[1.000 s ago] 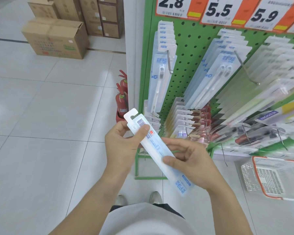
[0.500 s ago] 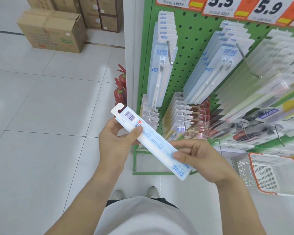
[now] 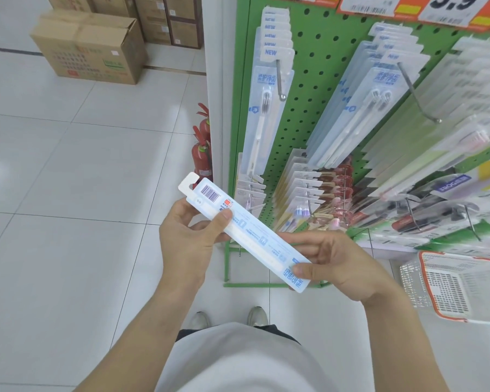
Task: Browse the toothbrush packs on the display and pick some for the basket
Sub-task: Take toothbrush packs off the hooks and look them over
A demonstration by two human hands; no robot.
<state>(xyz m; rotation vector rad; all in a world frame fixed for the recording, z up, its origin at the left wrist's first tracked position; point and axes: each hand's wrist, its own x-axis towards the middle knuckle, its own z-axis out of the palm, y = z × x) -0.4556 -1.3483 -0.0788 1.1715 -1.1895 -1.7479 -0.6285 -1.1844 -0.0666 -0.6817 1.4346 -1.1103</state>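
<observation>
Toothbrush pack (image 3: 246, 236) held slantwise, left hand (image 3: 187, 241) fingers gripping top, right hand (image 3: 337, 267) pinching bottom

There is just one view, from a camera worn on the person's head. It looks forward and down. Near the bottom edge are the person's own shirt and shoes (image 3: 256, 316), so it looks almost straight down there. Both arms reach up the middle, close to the camera. The white floor (image 3: 68, 165) fills the left side. The green pegboard (image 3: 317, 80) leans away on the far right.
</observation>
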